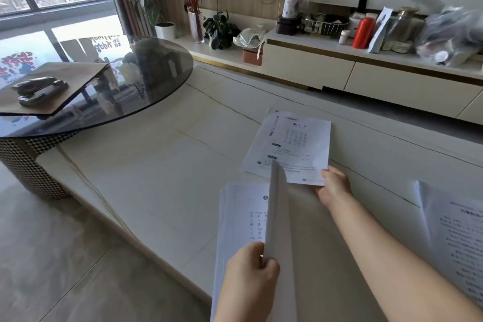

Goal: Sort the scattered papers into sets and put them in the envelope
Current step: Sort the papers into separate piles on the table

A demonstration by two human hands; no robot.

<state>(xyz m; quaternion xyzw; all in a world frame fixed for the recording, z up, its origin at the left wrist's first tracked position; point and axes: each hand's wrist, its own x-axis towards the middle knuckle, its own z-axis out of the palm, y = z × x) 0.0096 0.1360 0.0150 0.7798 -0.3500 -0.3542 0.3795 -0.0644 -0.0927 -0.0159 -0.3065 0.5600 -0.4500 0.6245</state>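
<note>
Near us, the left hand (248, 266) pinches a stack of printed pages (240, 219), lifting one sheet so the next shows. Farther off, the right hand (333, 185) grips a pile's (290, 144) near corner. The brown envelope (49, 86) waits far left under a stapler (39, 87).

Two bare forearms are seen entering from the bottom edge, each ending in a hand. No sleeve is seen on either arm as far as the frame's edge. The left hand (249, 266) is shown with short, unpainted nails; no ring is seen on its visible fingers. The right hand (334, 185) is seen from the back, with nothing worn at its wrist. Both forearms are smooth and unmarked.
</note>
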